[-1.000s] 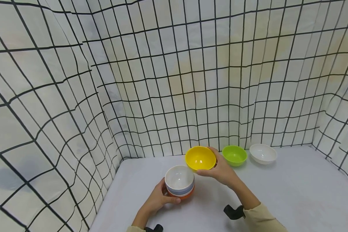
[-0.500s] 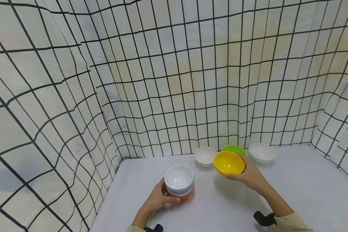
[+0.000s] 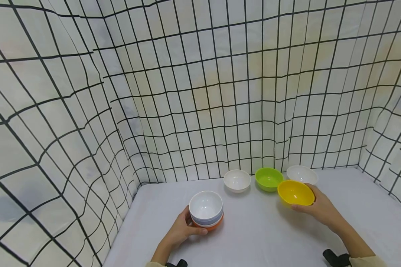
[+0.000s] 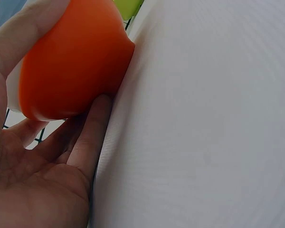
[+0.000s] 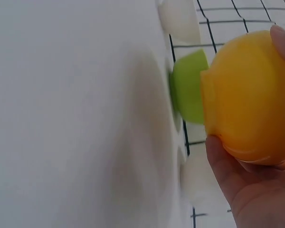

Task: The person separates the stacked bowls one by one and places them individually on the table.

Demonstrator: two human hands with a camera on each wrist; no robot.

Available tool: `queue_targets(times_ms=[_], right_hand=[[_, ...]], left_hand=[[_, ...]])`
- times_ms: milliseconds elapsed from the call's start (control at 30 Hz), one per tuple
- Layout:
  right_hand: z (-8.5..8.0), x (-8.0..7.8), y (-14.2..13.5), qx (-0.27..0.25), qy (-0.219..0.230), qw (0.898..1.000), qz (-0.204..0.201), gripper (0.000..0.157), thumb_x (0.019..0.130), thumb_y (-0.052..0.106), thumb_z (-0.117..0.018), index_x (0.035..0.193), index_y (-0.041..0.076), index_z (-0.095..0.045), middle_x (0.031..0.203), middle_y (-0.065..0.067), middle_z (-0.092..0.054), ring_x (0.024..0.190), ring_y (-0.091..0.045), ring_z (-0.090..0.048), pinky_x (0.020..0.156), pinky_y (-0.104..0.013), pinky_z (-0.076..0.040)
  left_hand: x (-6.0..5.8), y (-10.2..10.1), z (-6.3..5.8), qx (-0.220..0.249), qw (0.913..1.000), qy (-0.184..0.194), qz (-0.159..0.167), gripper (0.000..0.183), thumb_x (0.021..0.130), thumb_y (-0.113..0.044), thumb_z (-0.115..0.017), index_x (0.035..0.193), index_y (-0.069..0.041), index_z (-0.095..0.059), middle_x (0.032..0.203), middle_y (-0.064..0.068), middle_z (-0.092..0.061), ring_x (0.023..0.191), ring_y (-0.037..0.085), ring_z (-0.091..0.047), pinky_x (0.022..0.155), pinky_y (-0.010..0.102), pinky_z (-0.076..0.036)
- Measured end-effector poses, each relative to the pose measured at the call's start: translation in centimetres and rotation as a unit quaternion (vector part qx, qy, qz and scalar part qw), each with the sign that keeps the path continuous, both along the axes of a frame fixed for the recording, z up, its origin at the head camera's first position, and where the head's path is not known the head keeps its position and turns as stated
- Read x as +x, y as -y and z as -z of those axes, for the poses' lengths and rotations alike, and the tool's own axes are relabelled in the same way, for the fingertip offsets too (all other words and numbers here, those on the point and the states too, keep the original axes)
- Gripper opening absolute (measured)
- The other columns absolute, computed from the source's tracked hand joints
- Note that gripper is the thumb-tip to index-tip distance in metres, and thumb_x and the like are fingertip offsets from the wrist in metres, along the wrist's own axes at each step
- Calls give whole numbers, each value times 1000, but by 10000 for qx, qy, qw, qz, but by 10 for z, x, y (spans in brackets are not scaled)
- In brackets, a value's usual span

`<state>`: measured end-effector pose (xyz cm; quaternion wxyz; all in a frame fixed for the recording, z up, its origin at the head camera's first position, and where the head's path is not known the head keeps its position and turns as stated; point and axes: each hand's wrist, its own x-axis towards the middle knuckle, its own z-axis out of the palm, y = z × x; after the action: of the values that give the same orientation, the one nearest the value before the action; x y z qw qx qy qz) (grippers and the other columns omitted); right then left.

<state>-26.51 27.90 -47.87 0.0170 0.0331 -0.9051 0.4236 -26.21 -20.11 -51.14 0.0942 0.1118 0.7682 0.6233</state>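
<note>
My right hand (image 3: 324, 209) grips a yellow bowl (image 3: 296, 193) by its side, thumb in front and fingers behind. In the right wrist view the yellow bowl (image 5: 254, 95) hangs above the table, apart from it. My left hand (image 3: 183, 227) is curled round a stack of bowls on the table. An orange bowl (image 4: 80, 61) forms the bottom of that stack, with a blue-and-white band above it and a white bowl (image 3: 206, 205) on top. In the left wrist view the fingertips (image 4: 102, 102) reach under the orange bowl's side near the cloth.
Along the back edge stand a white bowl (image 3: 237, 181), a green bowl (image 3: 268, 179) and another white bowl (image 3: 301, 173), partly hidden behind the yellow one. A white cloth covers the table (image 3: 250, 237). A white wall with a black grid (image 3: 200, 92) rises behind and to the sides.
My right hand has carried the yellow bowl rightwards, from beside the stack, past the green bowl, to before the right-hand white bowl. The left hand and stack have stayed put.
</note>
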Motion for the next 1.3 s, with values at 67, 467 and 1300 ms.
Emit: queue_targets(times_ms=[67, 467, 1300], right_hand=[[2, 0, -9, 63, 22, 10000, -31, 104, 87, 48, -79, 156, -5, -22, 150, -31, -41, 126, -41, -49, 101, -67, -48], [10, -1, -43, 396, 134, 9988, -267, 102, 87, 48, -78, 156, -4, -24, 152, -32, -40, 128, -45, -49, 102, -73, -45], [23, -3, -82, 277, 394, 9978, -461, 99, 93, 40, -73, 157, -8, -14, 153, -37, -33, 131, -51, -43, 99, -76, -41]], left_hand=[[0, 0, 0, 6, 10000, 4, -2, 104, 72, -13, -94, 157, -12, -35, 156, 14, -48, 148, 39, -41, 125, 58, -31], [-1, -1, -2, -13, 10000, 55, -3, 104, 72, -15, -94, 157, -13, -34, 157, 14, -47, 147, 39, -42, 124, 58, -32], [1, 0, -1, 20, 10000, 56, -45, 104, 72, -13, -94, 157, -13, -34, 158, 14, -46, 150, 41, -38, 126, 60, -28]])
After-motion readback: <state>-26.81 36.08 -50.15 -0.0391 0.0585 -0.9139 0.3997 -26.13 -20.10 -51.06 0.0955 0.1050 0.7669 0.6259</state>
